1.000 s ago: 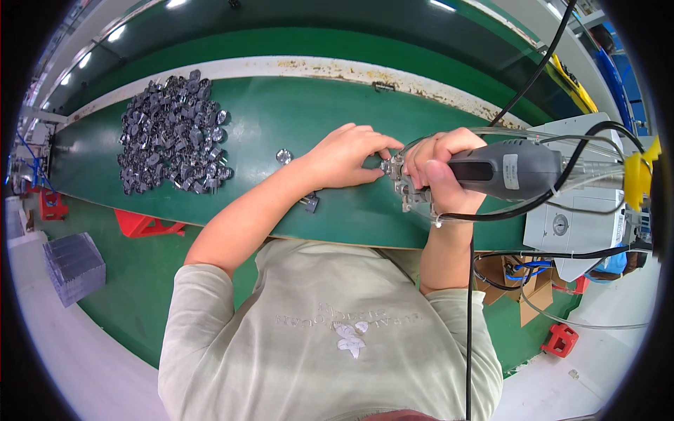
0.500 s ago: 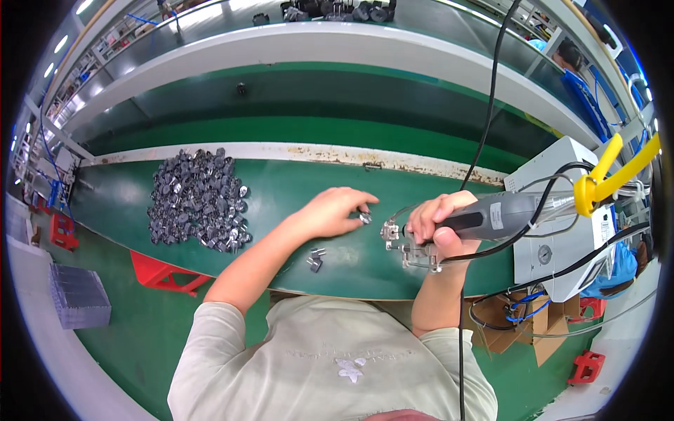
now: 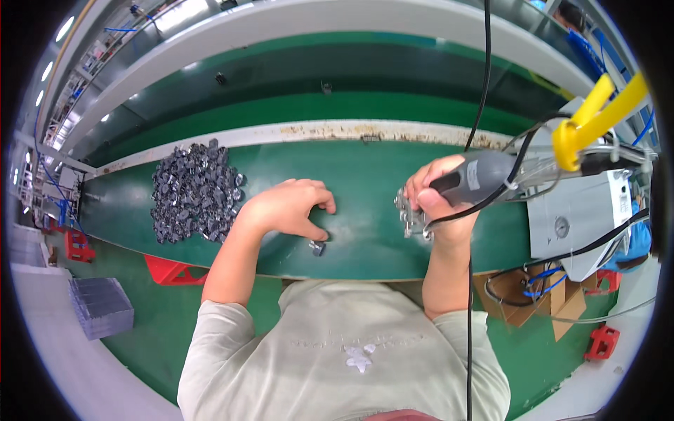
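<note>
Over the left-centre of the green bench [image 3: 351, 259], my left hand [image 3: 291, 207] is open, thumb and fingers apart. Just below its thumb lies a small dark part with shiny metal prongs [image 3: 318, 248]; whether the thumb touches it I cannot tell. My right hand [image 3: 439, 189] is closed around a grey corded power tool [image 3: 484, 175]. At the tool's left end, a metal fixture [image 3: 413, 216] with clear pieces hangs over the bench. To the left of my left hand is a heap of similar dark parts [image 3: 193, 193].
A grey-white metal box [image 3: 562, 221] stands at the right behind yellow straps [image 3: 567, 144] and black cables. Beyond the bench's pale, rusty rail [image 3: 309, 131] runs a dark green strip holding two small parts [image 3: 326, 87]. A red stool [image 3: 172, 270] is below the near edge.
My left hand has moved left and nearer to me; the piece at its fingertips is gone from them. A second small part shows on the far strip. The head view has shifted.
</note>
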`<act>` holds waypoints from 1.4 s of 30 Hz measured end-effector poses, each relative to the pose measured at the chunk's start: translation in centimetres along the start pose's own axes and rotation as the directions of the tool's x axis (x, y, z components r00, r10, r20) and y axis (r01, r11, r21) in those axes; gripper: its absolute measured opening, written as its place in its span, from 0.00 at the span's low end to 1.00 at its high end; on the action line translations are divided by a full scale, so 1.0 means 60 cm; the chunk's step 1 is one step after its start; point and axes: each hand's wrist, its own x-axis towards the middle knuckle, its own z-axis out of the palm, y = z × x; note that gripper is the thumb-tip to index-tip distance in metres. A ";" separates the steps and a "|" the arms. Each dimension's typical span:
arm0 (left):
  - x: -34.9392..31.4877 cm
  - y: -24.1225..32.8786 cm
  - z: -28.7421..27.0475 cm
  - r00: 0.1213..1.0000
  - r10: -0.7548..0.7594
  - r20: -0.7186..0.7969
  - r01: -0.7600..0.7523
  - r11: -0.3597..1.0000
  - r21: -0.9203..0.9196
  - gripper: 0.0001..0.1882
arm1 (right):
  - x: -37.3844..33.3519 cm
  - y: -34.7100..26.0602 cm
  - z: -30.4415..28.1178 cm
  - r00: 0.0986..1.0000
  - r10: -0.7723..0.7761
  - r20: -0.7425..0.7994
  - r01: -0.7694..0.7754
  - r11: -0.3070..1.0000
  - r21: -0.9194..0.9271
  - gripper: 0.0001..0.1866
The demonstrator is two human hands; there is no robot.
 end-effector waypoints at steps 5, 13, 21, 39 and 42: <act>0.035 -0.009 0.048 0.990 -0.111 0.086 0.123 0.980 -0.155 0.13 | 0.005 -0.006 0.011 0.998 0.052 0.034 -0.054 0.998 0.045 0.13; 0.007 0.015 0.013 0.965 0.032 -0.261 0.001 0.992 0.127 0.15 | 0.014 0.002 -0.004 0.999 -0.004 0.042 0.001 0.998 0.062 0.12; 0.026 0.021 0.044 0.979 -0.026 -0.204 0.063 0.982 0.178 0.10 | 0.008 0.003 -0.003 0.997 0.009 0.073 -0.017 0.995 0.103 0.13; 0.120 0.031 0.126 0.889 0.151 -0.432 -0.210 0.973 -0.092 0.29 | 0.015 0.013 -0.019 0.992 -0.025 0.124 0.019 0.999 0.049 0.13; 0.116 0.031 0.126 0.886 0.136 -0.444 -0.221 0.965 -0.145 0.32 | 0.015 0.013 -0.009 0.995 -0.019 0.098 0.007 0.992 0.125 0.14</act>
